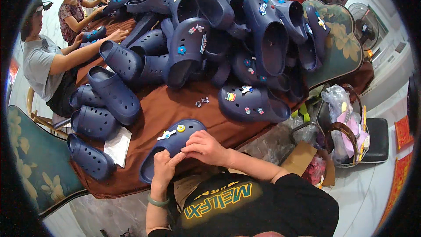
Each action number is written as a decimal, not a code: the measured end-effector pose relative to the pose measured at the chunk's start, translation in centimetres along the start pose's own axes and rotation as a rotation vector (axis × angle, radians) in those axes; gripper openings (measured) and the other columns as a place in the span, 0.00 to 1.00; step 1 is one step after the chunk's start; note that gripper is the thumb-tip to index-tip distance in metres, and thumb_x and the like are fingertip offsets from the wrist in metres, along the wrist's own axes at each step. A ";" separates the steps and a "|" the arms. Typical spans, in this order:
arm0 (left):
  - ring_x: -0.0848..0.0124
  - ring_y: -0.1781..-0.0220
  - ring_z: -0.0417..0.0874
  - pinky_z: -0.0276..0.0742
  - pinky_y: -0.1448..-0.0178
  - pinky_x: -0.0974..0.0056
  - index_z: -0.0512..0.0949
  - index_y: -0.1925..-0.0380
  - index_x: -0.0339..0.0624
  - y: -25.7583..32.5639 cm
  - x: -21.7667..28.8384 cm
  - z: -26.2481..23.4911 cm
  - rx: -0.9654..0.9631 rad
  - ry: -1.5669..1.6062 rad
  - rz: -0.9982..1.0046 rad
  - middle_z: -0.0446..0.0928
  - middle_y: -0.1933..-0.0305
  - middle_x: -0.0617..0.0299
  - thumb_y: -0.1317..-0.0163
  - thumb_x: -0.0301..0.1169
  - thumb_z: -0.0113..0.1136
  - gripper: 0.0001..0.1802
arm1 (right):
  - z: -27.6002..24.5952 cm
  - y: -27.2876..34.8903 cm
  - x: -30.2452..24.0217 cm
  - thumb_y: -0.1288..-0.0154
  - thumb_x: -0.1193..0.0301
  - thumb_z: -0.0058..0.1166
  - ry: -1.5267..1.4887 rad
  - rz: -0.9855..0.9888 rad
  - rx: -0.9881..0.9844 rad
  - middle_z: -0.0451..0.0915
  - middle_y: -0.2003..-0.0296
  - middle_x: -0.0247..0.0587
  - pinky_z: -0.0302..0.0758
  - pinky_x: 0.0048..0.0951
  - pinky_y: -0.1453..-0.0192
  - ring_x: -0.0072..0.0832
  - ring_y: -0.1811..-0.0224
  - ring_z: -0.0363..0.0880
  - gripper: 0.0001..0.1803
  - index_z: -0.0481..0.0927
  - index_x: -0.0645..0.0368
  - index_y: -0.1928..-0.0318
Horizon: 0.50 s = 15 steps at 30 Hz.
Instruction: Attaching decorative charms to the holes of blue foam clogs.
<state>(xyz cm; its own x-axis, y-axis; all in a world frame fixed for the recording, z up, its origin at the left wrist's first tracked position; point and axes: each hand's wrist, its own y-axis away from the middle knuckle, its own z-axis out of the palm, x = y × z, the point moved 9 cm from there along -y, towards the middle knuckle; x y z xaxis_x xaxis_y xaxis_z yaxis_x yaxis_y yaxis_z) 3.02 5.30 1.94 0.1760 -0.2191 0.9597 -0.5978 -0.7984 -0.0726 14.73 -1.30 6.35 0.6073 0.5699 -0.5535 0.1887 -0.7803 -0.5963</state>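
Note:
A navy blue clog [169,142] lies at the near edge of the brown table [162,105], toe pointing away from me. It carries a yellow round charm [180,128] and a white charm [166,135] on its upper. My left hand [165,169] grips the clog's heel end. My right hand [205,148] rests on the clog's right side, fingertips pinched at its upper beside my left fingers. Two small loose charms [201,101] lie on the cloth beyond the clog.
A big heap of navy clogs [228,30] fills the table's middle and far side, several with charms. More clogs [94,120] sit at the left near a white bag [118,145]. Two other people sit at the left. A chair with bags [351,127] stands right.

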 end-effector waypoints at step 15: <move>0.50 0.78 0.77 0.70 0.74 0.56 0.72 0.84 0.33 0.5 -0.3 -0.3 0.105 -0.211 0.155 0.73 0.81 0.43 0.46 0.42 0.66 0.23 | 0.0 -0.5 -1.7 0.56 0.74 0.57 0.315 -0.186 -0.108 0.77 0.59 0.33 0.69 0.37 0.48 0.32 0.53 0.74 0.18 0.81 0.55 0.59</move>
<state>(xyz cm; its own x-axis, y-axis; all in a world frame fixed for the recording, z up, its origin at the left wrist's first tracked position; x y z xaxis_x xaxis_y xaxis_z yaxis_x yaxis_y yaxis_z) 2.41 5.11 1.72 0.2543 -0.4467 0.8578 -0.5478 -0.7975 -0.2529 13.59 -1.83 7.58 0.7589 0.6108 -0.2258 0.3885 -0.7030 -0.5957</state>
